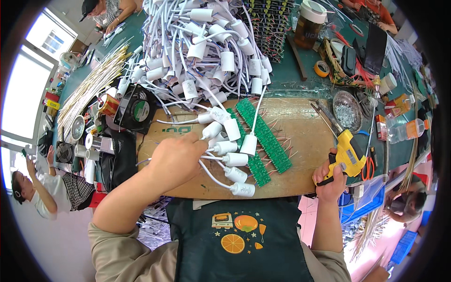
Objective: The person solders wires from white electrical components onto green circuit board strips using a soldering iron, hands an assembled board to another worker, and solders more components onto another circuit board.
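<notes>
My left hand (177,157) is closed at a row of white lamp sockets (236,160) with white cords, its fingertips on one of them; the exact grip is partly hidden. These sockets lie on a brown board (305,124) in front of me. Beside them, and partly under them, are strips of green circuit boards (265,136) with thin wires sticking out along the edges. My right hand (330,181) is wrapped around the handle of a yellow soldering gun (348,155) at the board's right edge. Its metal tip points up and left, apart from the circuit boards.
A large heap of white corded sockets (202,51) rises beyond the board. Black fans (135,109) stand at left. On the right are a metal bowl (347,110), orange-handled scissors (368,168), a plastic bottle (408,131) and a lidded jar (308,26). Other people work around the table.
</notes>
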`<state>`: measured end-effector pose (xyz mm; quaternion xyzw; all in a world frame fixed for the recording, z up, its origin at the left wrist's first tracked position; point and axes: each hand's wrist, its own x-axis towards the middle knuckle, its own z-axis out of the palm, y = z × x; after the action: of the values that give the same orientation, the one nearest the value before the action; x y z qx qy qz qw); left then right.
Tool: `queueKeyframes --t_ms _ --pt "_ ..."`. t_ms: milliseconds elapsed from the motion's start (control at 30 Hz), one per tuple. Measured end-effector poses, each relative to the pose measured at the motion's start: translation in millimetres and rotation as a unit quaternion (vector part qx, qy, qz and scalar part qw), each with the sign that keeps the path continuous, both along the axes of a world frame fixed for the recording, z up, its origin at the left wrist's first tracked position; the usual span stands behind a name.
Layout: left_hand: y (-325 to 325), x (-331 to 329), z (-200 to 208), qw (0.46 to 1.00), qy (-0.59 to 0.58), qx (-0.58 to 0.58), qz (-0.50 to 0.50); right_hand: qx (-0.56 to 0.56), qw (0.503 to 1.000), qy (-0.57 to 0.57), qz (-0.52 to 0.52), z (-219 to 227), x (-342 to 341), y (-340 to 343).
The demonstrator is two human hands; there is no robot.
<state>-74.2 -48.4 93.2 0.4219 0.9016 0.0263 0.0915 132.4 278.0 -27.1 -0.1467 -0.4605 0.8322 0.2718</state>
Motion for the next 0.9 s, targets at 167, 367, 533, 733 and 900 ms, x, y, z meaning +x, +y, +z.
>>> queueKeyframes --t_ms 167,367,533,733,900 --pt "-6.7 1.8 72.6 0.998 0.011 0.036 -0.044 -0.016 1.0 0.011 0.004 -4.4 -1.9 0.5" --pt "-33.2 0.5 150.0 0.993 -0.014 0.107 -0.039 -0.031 0.999 0.017 0.008 -7.3 -0.5 3.8" --pt "-103.7 -10.7 170.9 0.95 0.074 0.298 0.048 -0.026 1.0 0.015 0.0 -9.9 3.9 4.2" --pt "-190.4 -22.9 182.9 0.706 -0.071 0.703 0.055 -0.039 0.999 0.007 0.016 -12.0 0.9 1.6" --pt "-241.3 -0.2 200.2 0.594 0.082 0.796 0.081 -0.056 0.997 -0.032 -0.037 -14.6 5.7 4.3"
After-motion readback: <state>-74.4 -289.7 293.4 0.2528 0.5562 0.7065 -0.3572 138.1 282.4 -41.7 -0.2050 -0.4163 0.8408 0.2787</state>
